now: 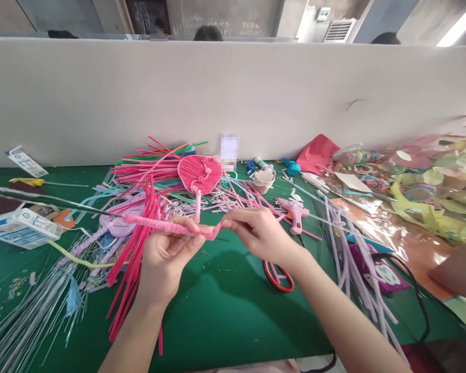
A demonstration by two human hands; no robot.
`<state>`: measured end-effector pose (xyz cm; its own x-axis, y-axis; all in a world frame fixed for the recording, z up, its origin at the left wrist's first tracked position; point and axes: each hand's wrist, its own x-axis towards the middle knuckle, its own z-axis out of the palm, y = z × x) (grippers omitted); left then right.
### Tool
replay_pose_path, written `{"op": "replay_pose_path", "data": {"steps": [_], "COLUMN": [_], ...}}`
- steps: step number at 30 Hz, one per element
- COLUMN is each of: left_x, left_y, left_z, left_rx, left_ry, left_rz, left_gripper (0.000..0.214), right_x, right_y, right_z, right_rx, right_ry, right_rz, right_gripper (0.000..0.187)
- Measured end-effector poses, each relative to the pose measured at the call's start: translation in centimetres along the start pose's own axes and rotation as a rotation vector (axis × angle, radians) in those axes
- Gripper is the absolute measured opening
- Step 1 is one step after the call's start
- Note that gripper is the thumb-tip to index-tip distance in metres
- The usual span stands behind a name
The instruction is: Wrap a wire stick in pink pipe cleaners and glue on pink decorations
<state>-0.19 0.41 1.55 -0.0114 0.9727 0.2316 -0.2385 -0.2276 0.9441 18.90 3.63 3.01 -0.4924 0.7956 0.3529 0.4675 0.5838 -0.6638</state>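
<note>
My left hand pinches a pink pipe-cleaner-wrapped stick between thumb and fingers; the stick runs out to the left along a thin dark rod. Just to the right, my right hand is closed on the loose end of a pink pipe cleaner that bends up from the wrapped end. Behind the hands lies a pink heart-shaped piece made of pipe cleaners, with a pale pink stem below it. A bundle of hot-pink pipe cleaners hangs beside my left forearm.
A pink glue gun lies right of my hands, near a paper cup. Red scissor handles show under my right wrist. Lilac pipe cleaners, metal wires and paper scraps surround the green table. Another person's arm enters right.
</note>
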Motion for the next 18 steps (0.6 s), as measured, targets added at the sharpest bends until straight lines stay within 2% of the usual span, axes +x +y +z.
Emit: {"op": "replay_pose_path", "data": {"steps": [3, 6, 8, 10, 14, 16, 18], "left_x": [0.3, 0.4, 0.3, 0.1, 0.0, 0.2, 0.5], "left_y": [-0.2, -0.7, -1.0, -0.9, -0.3, -0.1, -0.1], "left_z": [0.2, 0.4, 0.3, 0.1, -0.4, -0.5, -0.3], "left_rx": [-0.128, -0.044, 0.102, 0.211, 0.139, 0.021, -0.091], "left_ry": [0.030, 0.098, 0.131, 0.121, 0.006, -0.008, 0.029], "left_rz": [-0.032, -0.013, 0.053, 0.098, -0.029, -0.086, -0.103], "left_gripper": [0.014, 0.013, 0.011, 0.010, 0.012, 0.014, 0.017], "right_x": [-1.0, -2.4, -2.8, -2.5, -1.3, -1.0, -1.2], "right_y": [-0.7, -2.7, -3.7, -3.7, -1.6, -0.6, -0.4], "right_z": [2.9, 5.0, 4.7, 3.2, 0.2, 0.5, 2.0], "right_rx": [0.125, 0.150, 0.077, -0.029, -0.139, -0.102, -0.064], "right_ry": [-0.017, -0.001, 0.014, 0.026, 0.049, 0.035, 0.028], "right_rz": [0.083, 0.162, 0.189, 0.178, 0.085, 0.061, 0.092], "right_gripper": [0.023, 0.028, 0.028, 0.025, 0.024, 0.026, 0.027]}}
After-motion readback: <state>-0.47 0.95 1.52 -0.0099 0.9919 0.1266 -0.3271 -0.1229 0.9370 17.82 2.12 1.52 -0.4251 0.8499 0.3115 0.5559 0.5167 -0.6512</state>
